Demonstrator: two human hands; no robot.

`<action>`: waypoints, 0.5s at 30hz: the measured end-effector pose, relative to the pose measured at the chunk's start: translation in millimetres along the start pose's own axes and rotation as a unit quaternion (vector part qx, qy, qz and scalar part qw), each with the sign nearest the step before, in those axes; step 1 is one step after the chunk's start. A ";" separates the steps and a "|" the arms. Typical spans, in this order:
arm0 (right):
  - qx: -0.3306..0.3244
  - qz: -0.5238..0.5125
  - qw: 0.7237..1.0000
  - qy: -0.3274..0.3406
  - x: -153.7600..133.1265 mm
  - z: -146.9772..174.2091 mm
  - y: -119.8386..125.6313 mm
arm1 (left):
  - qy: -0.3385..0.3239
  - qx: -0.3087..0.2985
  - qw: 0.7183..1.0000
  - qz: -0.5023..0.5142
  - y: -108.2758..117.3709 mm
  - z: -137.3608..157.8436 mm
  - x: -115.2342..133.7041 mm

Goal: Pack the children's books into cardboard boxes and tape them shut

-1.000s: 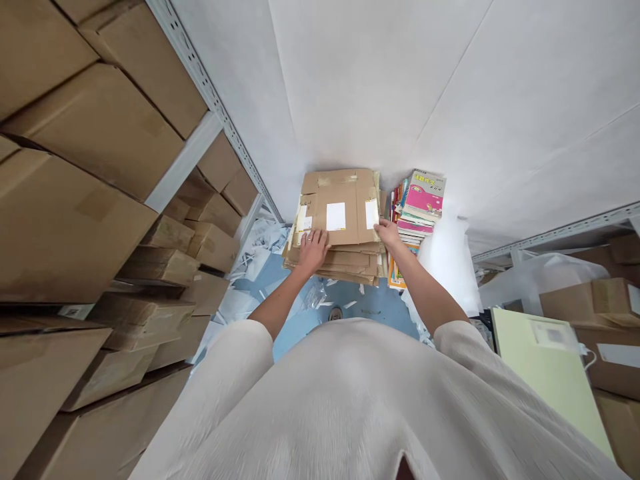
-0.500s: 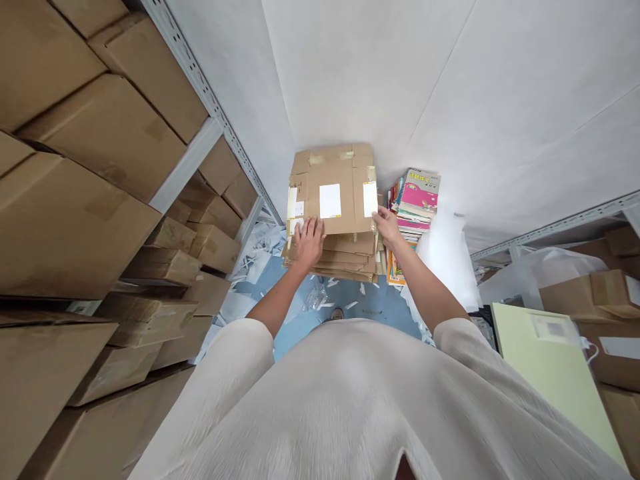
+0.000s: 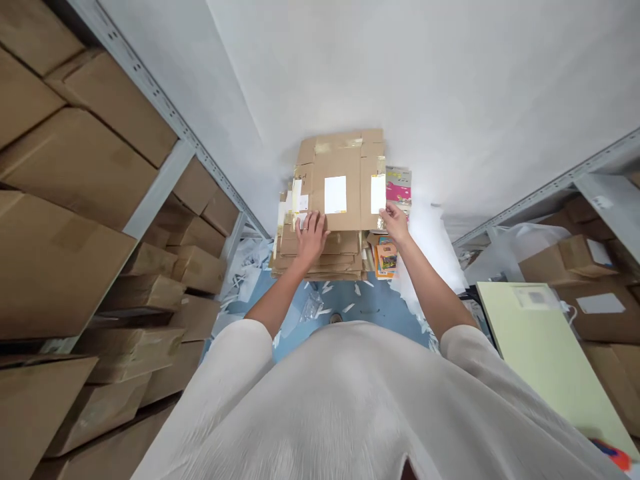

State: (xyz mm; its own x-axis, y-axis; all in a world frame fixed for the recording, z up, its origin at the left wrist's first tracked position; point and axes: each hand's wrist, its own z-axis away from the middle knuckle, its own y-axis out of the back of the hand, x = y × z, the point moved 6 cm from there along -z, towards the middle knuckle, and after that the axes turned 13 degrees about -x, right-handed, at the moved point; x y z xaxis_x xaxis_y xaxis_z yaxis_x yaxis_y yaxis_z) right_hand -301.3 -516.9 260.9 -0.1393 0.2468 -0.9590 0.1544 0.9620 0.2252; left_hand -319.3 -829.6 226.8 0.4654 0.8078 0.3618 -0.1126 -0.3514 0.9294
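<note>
A flattened cardboard box (image 3: 336, 160) with white labels and strips of clear tape lies over a stack of flattened cardboard (image 3: 325, 267). My left hand (image 3: 311, 237) rests on its near left part, fingers stretched out and slightly apart over the top, with a ring on one finger. At the right edge, beside a white label, my right hand (image 3: 395, 221) pinches the flattened box between thumb and fingers. Just beyond that hand is a pile of books (image 3: 399, 185), partly covered by the cardboard and my right hand.
Shelves of cardboard boxes (image 3: 85, 167) rise on the left. Paper scraps (image 3: 245, 267) and crumpled clear plastic (image 3: 313, 307) lie on the blue floor. White sheeting (image 3: 430, 247) stands right of the books. A pale green panel (image 3: 540, 360) and more boxes (image 3: 595, 307) are at the right.
The flattened box has shifted right across the stack with both hands on it, and its right side now covers more of the book pile. The camera view has shifted too.
</note>
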 end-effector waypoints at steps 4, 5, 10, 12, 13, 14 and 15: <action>0.064 -0.007 0.998 -0.018 -0.7 44.9 63.3 | -0.066 -0.006 0.998 0.003 -16.1 -21.0 57.5; 0.082 -0.008 0.996 -0.024 0.2 59.0 80.4 | -0.084 -0.008 0.996 0.003 -21.3 -24.4 74.7; 0.174 -0.001 0.984 -0.047 4.6 149.6 166.8 | -0.169 -0.042 0.985 -0.002 -53.6 -24.3 173.5; 0.214 0.005 0.975 -0.063 5.9 194.9 200.0 | -0.203 -0.059 0.977 -0.005 -68.1 -16.6 216.9; 0.232 0.009 0.970 -0.073 6.7 218.9 215.7 | -0.220 -0.069 0.973 -0.005 -75.6 -11.6 239.0; 0.248 0.014 0.965 -0.085 7.6 243.6 230.8 | -0.236 -0.079 0.969 -0.004 -83.6 -5.9 261.2; 0.262 0.019 0.960 -0.097 8.8 268.8 245.1 | -0.250 -0.090 0.964 -0.002 -91.8 0.2 283.4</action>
State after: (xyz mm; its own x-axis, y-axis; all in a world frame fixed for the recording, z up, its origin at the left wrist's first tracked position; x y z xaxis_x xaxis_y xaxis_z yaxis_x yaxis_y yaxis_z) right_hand -1.7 -310.3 261.4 0.0534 0.2062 -0.9771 0.6332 0.7496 0.1928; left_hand -176.9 -568.6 244.0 0.8264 0.4639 0.3191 -0.2393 -0.2236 0.9448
